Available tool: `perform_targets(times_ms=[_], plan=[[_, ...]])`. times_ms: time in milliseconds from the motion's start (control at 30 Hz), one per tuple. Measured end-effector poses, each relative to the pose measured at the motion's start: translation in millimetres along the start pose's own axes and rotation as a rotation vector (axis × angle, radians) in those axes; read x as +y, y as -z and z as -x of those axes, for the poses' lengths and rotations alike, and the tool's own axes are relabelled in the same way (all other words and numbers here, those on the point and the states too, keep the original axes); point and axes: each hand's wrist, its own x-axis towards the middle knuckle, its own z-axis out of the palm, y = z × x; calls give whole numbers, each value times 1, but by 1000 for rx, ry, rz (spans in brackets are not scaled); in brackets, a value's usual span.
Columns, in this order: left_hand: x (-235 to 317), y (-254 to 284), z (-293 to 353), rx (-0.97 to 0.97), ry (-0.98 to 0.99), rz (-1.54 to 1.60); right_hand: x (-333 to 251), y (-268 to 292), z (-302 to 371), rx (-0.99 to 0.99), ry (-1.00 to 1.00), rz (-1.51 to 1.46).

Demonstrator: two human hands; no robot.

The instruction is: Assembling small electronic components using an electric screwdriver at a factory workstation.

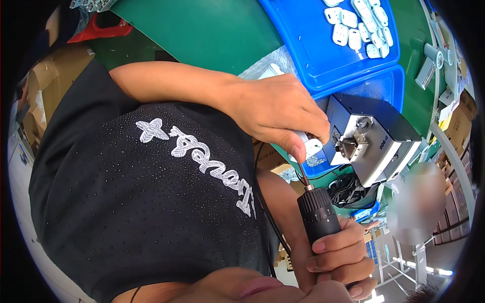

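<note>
Well over a dozen white casings (pixel 348 18) lie in a blue tray (pixel 300 30) on the green table (pixel 212 30), bunched toward the tray's far edge. A second blue tray (pixel 399 78) adjoins it, and a dark boxy machine (pixel 379 151) with a silvery front stands in front of that tray, covering much of it. Black cables (pixel 348 192) lie tangled beside the machine.

The top of the picture cuts off the first tray, and a white item (pixel 270 70) behind the left forearm is partly covered. Fingers hide much of the held casing (pixel 313 148), so whether the bit touches it cannot be told.

The left hand (pixel 275 108) pinches that held casing between thumb and bent fingers, just beside the machine. The right hand (pixel 343 252) has its fingers wrapped round a black power screwdriver (pixel 318 212), whose bit (pixel 304 177) points toward the left thumb.
</note>
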Motion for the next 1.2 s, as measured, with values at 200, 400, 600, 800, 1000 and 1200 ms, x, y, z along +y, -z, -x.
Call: perform_targets(times_ms=[200, 400, 600, 800, 1000, 1200], plan=[[3, 5, 0, 63, 10, 17, 36, 5, -3, -71, 387, -97], [46, 67, -8, -122, -112, -387, 44, -1, -13, -45, 424, -243], [19, 196, -122, -254, -150, -957, 83, -28, -63, 567, -270, 504], [-134, 251, -233, -347, -116, -1400, 150, -11, -98, 220, -471, 1236], [-125, 241, -233, -405, -203, -1519, 169, -25, -126, 53, -638, 1433], [44, 230, -137, -116, -203, -1198, 189, -22, -120, 142, -455, 1357]])
